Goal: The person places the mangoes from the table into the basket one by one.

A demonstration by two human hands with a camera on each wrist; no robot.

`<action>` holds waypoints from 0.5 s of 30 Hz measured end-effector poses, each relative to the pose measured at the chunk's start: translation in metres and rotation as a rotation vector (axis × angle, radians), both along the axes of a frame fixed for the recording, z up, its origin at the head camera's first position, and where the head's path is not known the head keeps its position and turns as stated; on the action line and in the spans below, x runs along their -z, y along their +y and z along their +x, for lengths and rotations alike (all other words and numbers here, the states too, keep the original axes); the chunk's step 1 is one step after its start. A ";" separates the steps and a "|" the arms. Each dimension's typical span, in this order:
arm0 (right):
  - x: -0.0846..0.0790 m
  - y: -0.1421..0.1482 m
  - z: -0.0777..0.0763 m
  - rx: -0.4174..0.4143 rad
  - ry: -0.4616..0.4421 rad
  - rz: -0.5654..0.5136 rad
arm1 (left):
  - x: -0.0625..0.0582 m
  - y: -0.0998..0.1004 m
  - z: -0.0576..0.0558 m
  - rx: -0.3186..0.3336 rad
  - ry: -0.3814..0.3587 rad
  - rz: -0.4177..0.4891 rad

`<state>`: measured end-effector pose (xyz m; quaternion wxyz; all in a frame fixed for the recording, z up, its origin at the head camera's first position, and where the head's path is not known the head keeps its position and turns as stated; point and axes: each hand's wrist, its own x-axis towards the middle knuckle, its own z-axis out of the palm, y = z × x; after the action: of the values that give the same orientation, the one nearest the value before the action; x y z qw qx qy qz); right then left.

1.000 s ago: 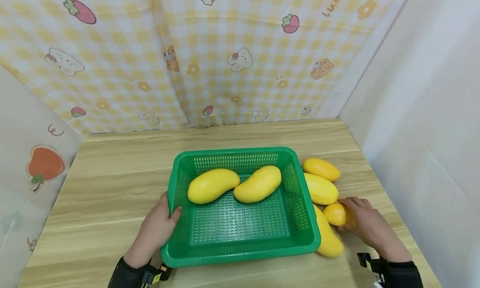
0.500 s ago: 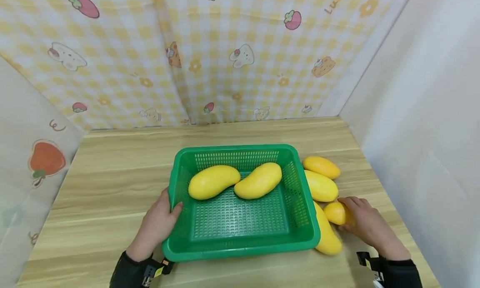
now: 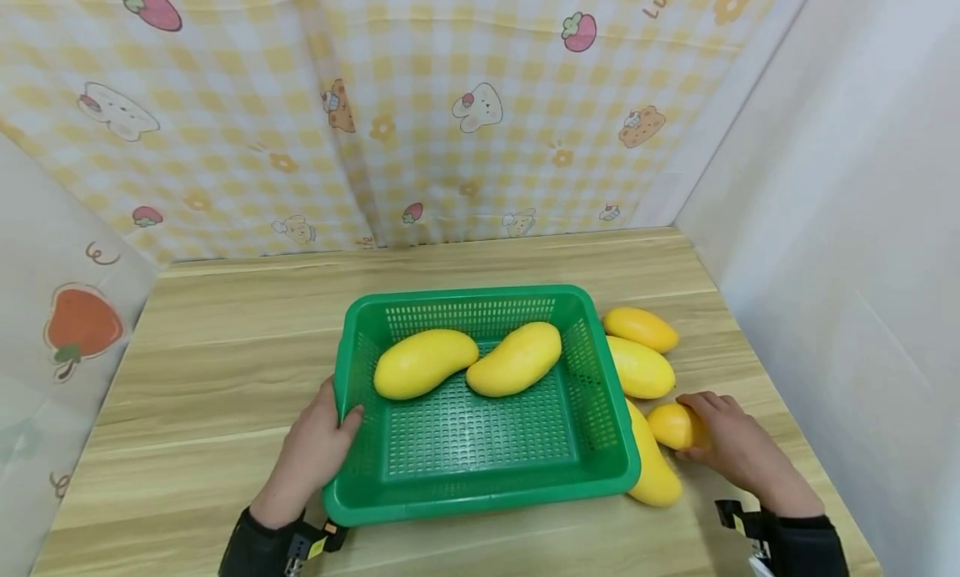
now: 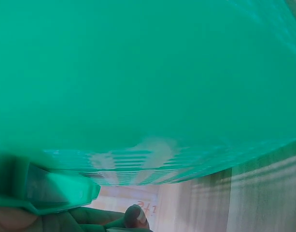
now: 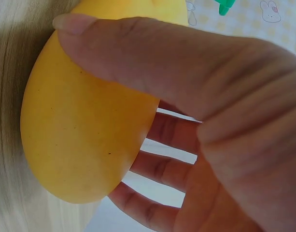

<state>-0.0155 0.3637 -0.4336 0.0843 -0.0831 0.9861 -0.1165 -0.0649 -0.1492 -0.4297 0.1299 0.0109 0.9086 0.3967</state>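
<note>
- We see a green plastic basket with little holes [image 3: 480, 504] in the middle of the frame. It is on or just over the pale wooden surface [image 3: 210, 377]; we cannot tell if its bottom rests flat.
- At the lower left of the frame, the left hand [image 3: 311, 444] grips the basket's side, thumb over the rim and fingers outside. We think this stops the basket from sliding about.
- In the far half of the basket lie a plump yellow mango [image 3: 423, 364] and a bent yellow mango [image 3: 516, 360], end to end, touching or nearly so. We think the basket's walls would stop them if they rolled.
- At the lower right of the frame, the right hand [image 3: 731, 448] holds a small orange-yellow mango [image 3: 675, 425]. Its thumb goes over one side and its fingers bend round the other. We think that suits a smooth, round fruit that could slip.
- Right of the basket we see a small golden mango [image 3: 641, 328], a fat yellow mango [image 3: 641, 367] and a long yellow mango [image 3: 654, 464]. The rim hides part of the last two. We guess they sit there because the right hand can reach them easily.
</note>
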 end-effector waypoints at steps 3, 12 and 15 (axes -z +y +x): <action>0.000 0.001 -0.001 -0.006 0.009 0.002 | 0.000 0.000 0.000 -0.005 -0.011 0.010; -0.001 0.001 -0.004 -0.041 0.018 -0.003 | -0.001 0.000 -0.001 -0.004 -0.019 0.002; -0.002 0.001 -0.005 -0.036 0.000 0.003 | -0.001 0.000 -0.001 -0.006 -0.023 0.002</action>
<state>-0.0205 0.3651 -0.4315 0.0862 -0.1006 0.9847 -0.1136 -0.0656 -0.1490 -0.4284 0.1389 0.0037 0.9068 0.3981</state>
